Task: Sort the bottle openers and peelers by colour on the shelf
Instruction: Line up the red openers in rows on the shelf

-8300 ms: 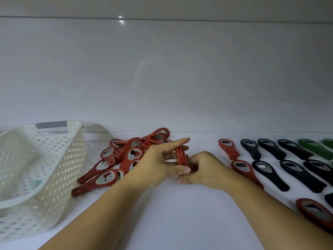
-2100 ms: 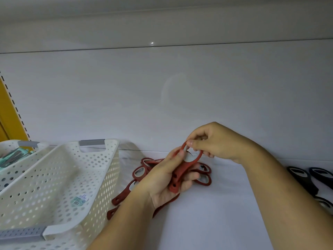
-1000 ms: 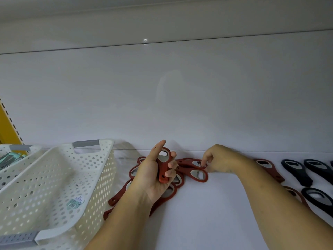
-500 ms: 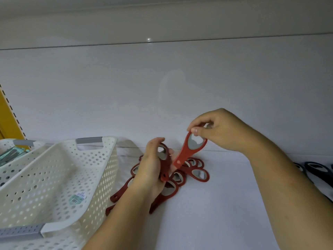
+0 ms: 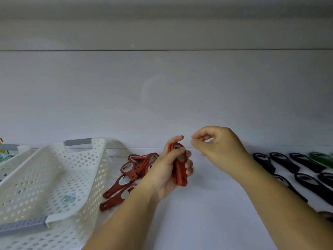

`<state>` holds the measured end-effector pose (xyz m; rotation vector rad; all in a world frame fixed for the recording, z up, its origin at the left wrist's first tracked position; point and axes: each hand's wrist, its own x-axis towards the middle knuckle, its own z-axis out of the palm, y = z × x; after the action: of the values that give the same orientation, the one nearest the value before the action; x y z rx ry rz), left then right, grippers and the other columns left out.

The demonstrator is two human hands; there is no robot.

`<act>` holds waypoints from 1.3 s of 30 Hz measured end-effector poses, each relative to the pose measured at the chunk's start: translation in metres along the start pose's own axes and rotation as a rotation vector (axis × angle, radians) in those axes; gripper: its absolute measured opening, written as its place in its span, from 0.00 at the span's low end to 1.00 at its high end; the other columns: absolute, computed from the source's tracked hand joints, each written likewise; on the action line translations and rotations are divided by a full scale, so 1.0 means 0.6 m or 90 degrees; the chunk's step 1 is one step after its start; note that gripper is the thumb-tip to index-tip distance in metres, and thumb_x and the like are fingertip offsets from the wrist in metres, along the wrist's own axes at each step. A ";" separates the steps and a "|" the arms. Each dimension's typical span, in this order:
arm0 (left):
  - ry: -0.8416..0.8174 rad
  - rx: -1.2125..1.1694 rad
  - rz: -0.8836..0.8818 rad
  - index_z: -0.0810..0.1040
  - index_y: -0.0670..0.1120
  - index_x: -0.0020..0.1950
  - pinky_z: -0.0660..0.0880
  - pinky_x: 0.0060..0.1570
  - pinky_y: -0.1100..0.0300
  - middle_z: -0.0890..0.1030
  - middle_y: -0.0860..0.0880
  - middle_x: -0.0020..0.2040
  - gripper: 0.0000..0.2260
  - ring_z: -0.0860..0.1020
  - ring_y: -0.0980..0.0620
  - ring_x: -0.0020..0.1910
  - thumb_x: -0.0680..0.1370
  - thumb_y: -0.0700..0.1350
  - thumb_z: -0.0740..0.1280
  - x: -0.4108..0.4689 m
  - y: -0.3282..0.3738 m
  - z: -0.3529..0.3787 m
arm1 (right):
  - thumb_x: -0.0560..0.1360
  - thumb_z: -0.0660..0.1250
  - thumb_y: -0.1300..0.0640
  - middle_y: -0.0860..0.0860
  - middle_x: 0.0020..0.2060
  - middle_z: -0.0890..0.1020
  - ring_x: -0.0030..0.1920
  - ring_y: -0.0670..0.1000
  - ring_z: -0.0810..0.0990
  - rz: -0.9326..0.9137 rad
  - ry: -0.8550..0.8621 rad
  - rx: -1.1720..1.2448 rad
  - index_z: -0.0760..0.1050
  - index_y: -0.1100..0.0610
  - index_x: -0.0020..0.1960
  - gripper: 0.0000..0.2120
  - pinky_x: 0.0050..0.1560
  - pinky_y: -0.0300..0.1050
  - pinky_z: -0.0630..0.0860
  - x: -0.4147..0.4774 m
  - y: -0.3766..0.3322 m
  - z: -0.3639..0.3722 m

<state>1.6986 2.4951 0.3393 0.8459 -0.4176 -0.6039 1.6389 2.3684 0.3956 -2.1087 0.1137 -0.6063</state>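
head view: left hand [image 5: 162,170] grips stacked red openers [image 5: 179,171] upright near the shelf's [image 5: 207,217] back edge, right hand [image 5: 219,148] empty, fingers loosely curled beside them; gathering reds seems underway, next probably pinching another from the pile [image 5: 133,171].

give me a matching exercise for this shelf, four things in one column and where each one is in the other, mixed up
Things
1. stack of red openers
2. black openers
3. white basket
4. green opener

Places
a. at the far right end of the back row
b. gripped in the left hand
c. on the left side of the shelf
d. in rows just right of the right hand

Pairs: 1-b, 2-d, 3-c, 4-a
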 end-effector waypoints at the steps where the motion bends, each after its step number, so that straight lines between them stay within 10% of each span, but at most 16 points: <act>1: -0.005 0.001 -0.003 0.73 0.49 0.57 0.73 0.33 0.57 0.72 0.43 0.40 0.11 0.71 0.48 0.32 0.77 0.37 0.62 -0.001 -0.007 0.007 | 0.72 0.71 0.53 0.43 0.34 0.80 0.34 0.44 0.77 0.028 -0.002 -0.027 0.80 0.47 0.38 0.04 0.36 0.38 0.70 -0.022 0.003 -0.017; 9: -0.117 0.347 0.064 0.66 0.51 0.55 0.77 0.57 0.50 0.76 0.46 0.42 0.04 0.82 0.46 0.49 0.82 0.43 0.58 -0.022 -0.079 0.054 | 0.71 0.70 0.45 0.46 0.25 0.69 0.27 0.45 0.66 0.166 -0.167 -0.145 0.76 0.56 0.33 0.16 0.31 0.41 0.63 -0.188 0.070 -0.060; 12: -0.187 0.508 0.121 0.63 0.52 0.54 0.78 0.49 0.49 0.75 0.43 0.44 0.07 0.80 0.47 0.45 0.80 0.48 0.60 -0.035 -0.099 0.065 | 0.70 0.72 0.51 0.45 0.24 0.62 0.26 0.45 0.61 0.172 -0.140 -0.068 0.63 0.53 0.27 0.21 0.28 0.39 0.58 -0.199 0.085 -0.045; 15: -0.233 0.554 0.132 0.62 0.52 0.55 0.75 0.33 0.50 0.71 0.44 0.43 0.10 0.72 0.48 0.36 0.77 0.48 0.60 -0.048 -0.109 0.072 | 0.71 0.72 0.60 0.45 0.23 0.71 0.26 0.42 0.68 0.187 -0.109 0.031 0.73 0.51 0.27 0.16 0.29 0.34 0.64 -0.195 0.093 -0.036; 23: -0.263 0.715 0.198 0.60 0.57 0.56 0.74 0.39 0.44 0.74 0.38 0.45 0.13 0.75 0.41 0.40 0.75 0.57 0.59 -0.061 -0.111 0.083 | 0.69 0.71 0.66 0.51 0.28 0.78 0.33 0.45 0.76 0.182 -0.059 0.140 0.78 0.55 0.30 0.11 0.36 0.38 0.73 -0.195 0.110 -0.034; 29: -0.298 0.695 0.103 0.63 0.64 0.69 0.71 0.65 0.58 0.74 0.56 0.62 0.28 0.74 0.60 0.63 0.75 0.44 0.69 -0.062 -0.078 0.061 | 0.67 0.72 0.69 0.63 0.34 0.79 0.35 0.50 0.75 0.176 -0.061 0.167 0.81 0.63 0.37 0.03 0.40 0.44 0.76 -0.190 0.131 -0.026; 39: -0.221 0.568 0.167 0.75 0.69 0.59 0.76 0.53 0.65 0.80 0.55 0.58 0.33 0.81 0.53 0.53 0.65 0.38 0.77 -0.060 -0.089 0.027 | 0.58 0.74 0.45 0.61 0.39 0.84 0.38 0.60 0.82 0.171 -0.128 0.067 0.83 0.54 0.38 0.15 0.50 0.61 0.79 -0.186 0.135 -0.013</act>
<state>1.6447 2.4819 0.3027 1.5052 -1.1433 -0.2975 1.5496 2.3489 0.2921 -1.9960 0.2417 -0.2336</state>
